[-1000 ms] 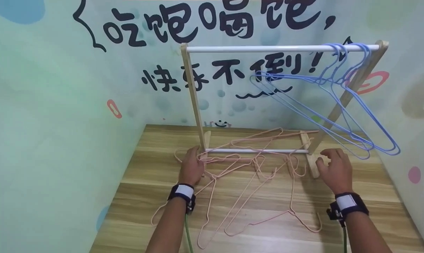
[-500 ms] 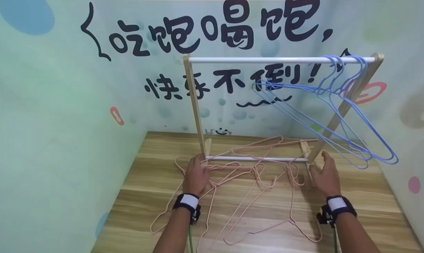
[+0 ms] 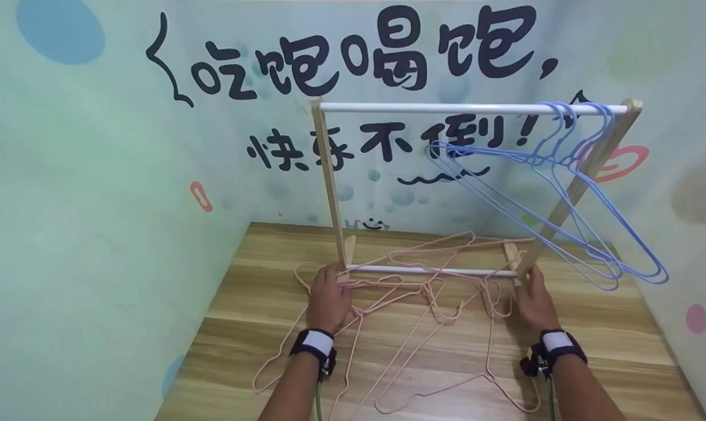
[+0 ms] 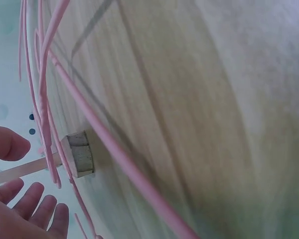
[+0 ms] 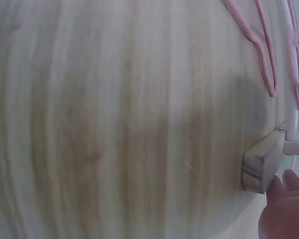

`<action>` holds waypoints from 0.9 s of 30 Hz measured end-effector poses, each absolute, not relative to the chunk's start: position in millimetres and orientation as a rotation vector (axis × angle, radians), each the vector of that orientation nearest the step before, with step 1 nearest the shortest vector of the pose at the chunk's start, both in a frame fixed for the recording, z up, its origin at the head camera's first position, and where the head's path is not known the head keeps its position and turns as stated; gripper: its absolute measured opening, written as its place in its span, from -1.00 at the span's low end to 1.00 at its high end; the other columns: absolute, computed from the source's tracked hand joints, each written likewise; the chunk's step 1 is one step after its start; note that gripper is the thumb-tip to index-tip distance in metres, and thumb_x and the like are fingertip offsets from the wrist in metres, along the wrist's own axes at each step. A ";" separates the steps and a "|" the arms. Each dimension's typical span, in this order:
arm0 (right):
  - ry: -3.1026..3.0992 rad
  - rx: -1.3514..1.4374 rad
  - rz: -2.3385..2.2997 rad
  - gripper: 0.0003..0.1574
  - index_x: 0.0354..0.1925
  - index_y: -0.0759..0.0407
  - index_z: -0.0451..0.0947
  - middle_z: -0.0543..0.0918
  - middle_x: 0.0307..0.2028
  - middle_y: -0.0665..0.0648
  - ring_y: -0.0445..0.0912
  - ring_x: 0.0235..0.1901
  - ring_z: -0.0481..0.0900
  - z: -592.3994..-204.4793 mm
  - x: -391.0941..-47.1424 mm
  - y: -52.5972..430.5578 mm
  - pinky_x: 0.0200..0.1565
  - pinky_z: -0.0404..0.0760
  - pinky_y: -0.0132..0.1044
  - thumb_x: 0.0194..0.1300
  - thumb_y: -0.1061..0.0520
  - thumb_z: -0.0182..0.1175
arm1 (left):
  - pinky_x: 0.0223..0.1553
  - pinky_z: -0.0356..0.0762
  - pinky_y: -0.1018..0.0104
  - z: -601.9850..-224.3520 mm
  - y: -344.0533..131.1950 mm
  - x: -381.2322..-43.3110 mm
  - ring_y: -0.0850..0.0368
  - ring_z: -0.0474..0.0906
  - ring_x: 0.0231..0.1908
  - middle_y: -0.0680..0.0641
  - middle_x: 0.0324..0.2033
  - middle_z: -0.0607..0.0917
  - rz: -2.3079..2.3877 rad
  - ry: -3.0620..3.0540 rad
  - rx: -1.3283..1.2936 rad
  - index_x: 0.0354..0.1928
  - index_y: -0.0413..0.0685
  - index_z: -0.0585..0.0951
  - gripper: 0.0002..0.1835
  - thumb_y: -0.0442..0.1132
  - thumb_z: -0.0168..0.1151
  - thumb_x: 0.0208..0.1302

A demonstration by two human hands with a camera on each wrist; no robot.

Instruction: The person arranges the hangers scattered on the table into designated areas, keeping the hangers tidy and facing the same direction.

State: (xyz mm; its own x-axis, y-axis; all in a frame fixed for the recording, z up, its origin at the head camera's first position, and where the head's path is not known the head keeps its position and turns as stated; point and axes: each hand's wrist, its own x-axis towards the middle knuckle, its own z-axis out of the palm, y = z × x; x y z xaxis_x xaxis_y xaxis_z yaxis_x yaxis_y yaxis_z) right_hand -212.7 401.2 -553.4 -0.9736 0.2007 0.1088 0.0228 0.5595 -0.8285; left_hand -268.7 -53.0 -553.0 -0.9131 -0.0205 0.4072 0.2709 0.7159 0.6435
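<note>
A clothes rack with light wooden side posts and a white top rail stands on the wood-patterned surface. My left hand is at the foot of the left post. In the left wrist view its thumb and fingers are spread apart, with the wooden foot beyond them. At the right post's base is my right hand; its fingers reach the wooden foot, apparently touching it. Several pink hangers lie tangled around the lower rail, some close to the left hand.
Blue hangers hang at the right end of the top rail, jutting toward the right wall. A printed wall is close behind the rack, and another wall rises at left.
My right hand has moved left and inward to the right post's base. My left hand stays by the left post. The whole scene sits lower in the view as the head camera tilts up.
</note>
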 end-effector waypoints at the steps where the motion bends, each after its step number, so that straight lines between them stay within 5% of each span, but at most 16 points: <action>1: -2.603 -0.206 1.397 -0.06 0.77 0.26 -0.27 -0.04 0.69 0.54 0.55 0.61 -0.01 -555.3 -212.5 401.6 0.58 0.02 0.41 0.68 0.27 -0.05 | 0.33 0.55 -0.14 -552.5 -52.3 -268.2 -0.26 0.62 0.23 -0.26 0.18 0.67 -1.028 -2.528 -0.202 0.33 -0.23 0.60 -0.48 -0.43 0.43 0.34; 15: -2.660 -0.282 1.584 -0.04 0.78 0.19 -0.45 -0.25 0.73 0.44 0.39 0.69 -0.24 -565.7 -219.1 409.6 0.64 -0.14 0.25 0.65 0.31 -0.24 | 0.15 0.64 -0.03 -535.9 -28.3 -260.9 -0.17 0.61 0.12 -0.18 0.07 0.65 -0.891 -2.472 -0.259 0.19 -0.22 0.63 -0.56 -0.39 0.47 0.28; 27: -2.657 -0.301 1.519 0.10 0.78 0.19 -0.44 -0.16 0.72 0.43 0.44 0.67 -0.15 -571.6 -220.2 403.5 0.64 -0.12 0.28 0.49 0.43 -0.19 | 0.15 0.64 0.00 -530.4 0.9 -260.1 -0.12 0.62 0.10 -0.15 0.05 0.68 -0.833 -2.532 -0.475 0.21 -0.20 0.67 -0.59 -0.39 0.43 0.33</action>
